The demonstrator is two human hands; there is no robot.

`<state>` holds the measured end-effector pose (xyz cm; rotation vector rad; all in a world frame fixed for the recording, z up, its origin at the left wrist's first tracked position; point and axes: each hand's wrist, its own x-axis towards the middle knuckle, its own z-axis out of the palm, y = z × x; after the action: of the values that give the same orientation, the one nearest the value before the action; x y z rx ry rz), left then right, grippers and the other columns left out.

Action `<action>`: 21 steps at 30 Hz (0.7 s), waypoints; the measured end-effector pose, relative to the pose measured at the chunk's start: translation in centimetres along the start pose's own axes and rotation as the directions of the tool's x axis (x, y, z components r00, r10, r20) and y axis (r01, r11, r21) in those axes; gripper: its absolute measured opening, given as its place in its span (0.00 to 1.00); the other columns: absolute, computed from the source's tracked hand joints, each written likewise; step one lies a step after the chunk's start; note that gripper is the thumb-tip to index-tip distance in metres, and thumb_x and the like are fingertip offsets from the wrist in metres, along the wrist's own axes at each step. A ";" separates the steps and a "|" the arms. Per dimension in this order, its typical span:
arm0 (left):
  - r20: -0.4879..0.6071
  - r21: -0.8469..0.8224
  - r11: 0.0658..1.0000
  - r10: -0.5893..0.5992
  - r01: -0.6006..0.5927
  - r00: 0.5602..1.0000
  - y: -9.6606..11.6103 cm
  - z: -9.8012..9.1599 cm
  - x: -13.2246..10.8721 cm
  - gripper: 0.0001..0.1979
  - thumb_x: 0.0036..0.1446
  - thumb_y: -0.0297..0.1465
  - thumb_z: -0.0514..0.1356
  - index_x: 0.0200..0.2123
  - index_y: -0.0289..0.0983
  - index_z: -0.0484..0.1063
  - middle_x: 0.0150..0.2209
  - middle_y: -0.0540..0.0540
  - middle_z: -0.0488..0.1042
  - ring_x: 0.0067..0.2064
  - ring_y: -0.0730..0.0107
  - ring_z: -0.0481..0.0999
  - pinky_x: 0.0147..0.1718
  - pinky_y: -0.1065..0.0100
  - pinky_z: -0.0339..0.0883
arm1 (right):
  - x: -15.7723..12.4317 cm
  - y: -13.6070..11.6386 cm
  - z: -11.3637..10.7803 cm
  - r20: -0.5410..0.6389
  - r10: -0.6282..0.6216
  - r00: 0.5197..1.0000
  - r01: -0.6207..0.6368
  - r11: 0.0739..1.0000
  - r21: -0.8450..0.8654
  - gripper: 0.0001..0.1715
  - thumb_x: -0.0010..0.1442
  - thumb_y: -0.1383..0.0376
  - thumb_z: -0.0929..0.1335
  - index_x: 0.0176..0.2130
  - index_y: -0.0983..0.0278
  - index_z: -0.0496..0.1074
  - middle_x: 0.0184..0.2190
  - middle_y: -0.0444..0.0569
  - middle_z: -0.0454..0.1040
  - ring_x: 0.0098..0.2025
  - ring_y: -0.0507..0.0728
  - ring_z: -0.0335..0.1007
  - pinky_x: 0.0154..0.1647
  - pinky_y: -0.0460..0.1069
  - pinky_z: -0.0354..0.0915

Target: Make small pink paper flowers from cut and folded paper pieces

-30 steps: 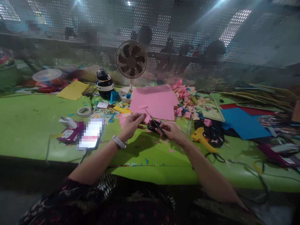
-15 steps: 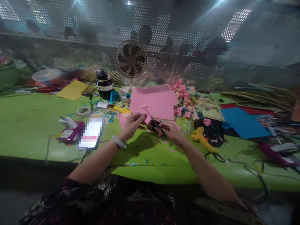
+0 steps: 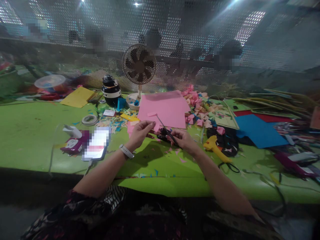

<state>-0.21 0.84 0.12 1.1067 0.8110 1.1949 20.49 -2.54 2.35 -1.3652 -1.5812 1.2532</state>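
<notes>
My left hand [image 3: 140, 132] is pinched on a small pink paper piece [image 3: 157, 127] just above the green table [image 3: 37, 133]. My right hand [image 3: 183, 140] is closed round the black handles of a pair of scissors [image 3: 167, 131]. The blades point up and to the left, toward the paper piece. Both hands hover in front of a large pink paper sheet [image 3: 166, 108]. A white watch sits on my left wrist. Small pink and blue scraps lie on the table under my hands.
A phone [image 3: 97, 143] lies left of my hands beside a purple packet. A small fan [image 3: 139, 65], a black bottle [image 3: 111, 90], tape roll [image 3: 89, 119] and yellow paper [image 3: 78, 96] stand behind. Folded paper flowers [image 3: 200, 108], a yellow glue gun [image 3: 216, 148] and blue paper [image 3: 260, 131] lie right.
The scissor blades have tilted up a little toward the paper piece. Both hands stay almost where they were.
</notes>
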 end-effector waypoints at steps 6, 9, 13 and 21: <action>-0.046 -0.154 0.983 -0.105 0.097 0.993 -0.3 -0.1 0.4 0.23 0.45 0.47 0.72 0.31 0.36 0.69 0.25 0.52 0.73 0.29 0.66 0.83 0.19 0.77 0.67 | 1.2 1.0 -2.7 -0.230 -0.101 0.968 0.068 0.987 -0.146 0.33 0.45 0.37 0.73 0.30 0.62 0.71 0.22 0.44 0.71 0.23 0.51 0.61 0.23 0.47 0.54; -0.085 -0.217 0.966 -0.165 0.143 0.983 -0.2 -0.1 0.7 0.19 0.52 0.45 0.69 0.29 0.36 0.69 0.26 0.47 0.77 0.34 0.63 0.84 0.23 0.74 0.71 | 2.6 2.5 -4.9 -0.387 -0.166 0.907 0.015 0.931 -0.364 0.26 0.50 0.42 0.72 0.30 0.62 0.71 0.24 0.46 0.74 0.27 0.54 0.66 0.26 0.48 0.59; -0.077 -0.256 0.952 -0.195 0.170 0.978 0.3 -0.2 0.9 0.10 0.55 0.37 0.65 0.32 0.34 0.73 0.36 0.40 0.82 0.41 0.63 0.84 0.34 0.71 0.77 | 3.9 4.2 -7.5 -0.517 -0.197 0.833 -0.183 0.784 -0.593 0.13 0.54 0.54 0.71 0.30 0.62 0.73 0.31 0.51 0.79 0.36 0.58 0.74 0.36 0.49 0.64; -0.062 -0.280 0.949 -0.169 0.145 0.984 0.4 -0.2 0.8 0.07 0.47 0.23 0.61 0.31 0.33 0.77 0.36 0.41 0.83 0.43 0.66 0.83 0.42 0.72 0.77 | 4.8 5.5 -8.8 -0.646 -0.103 0.757 -0.460 0.617 -0.638 0.15 0.58 0.53 0.69 0.34 0.62 0.77 0.40 0.54 0.81 0.45 0.62 0.76 0.41 0.50 0.65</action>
<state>-0.30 1.69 0.51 0.7541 0.7571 1.1851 29.41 3.99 -0.72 -2.2488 -1.5049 0.0199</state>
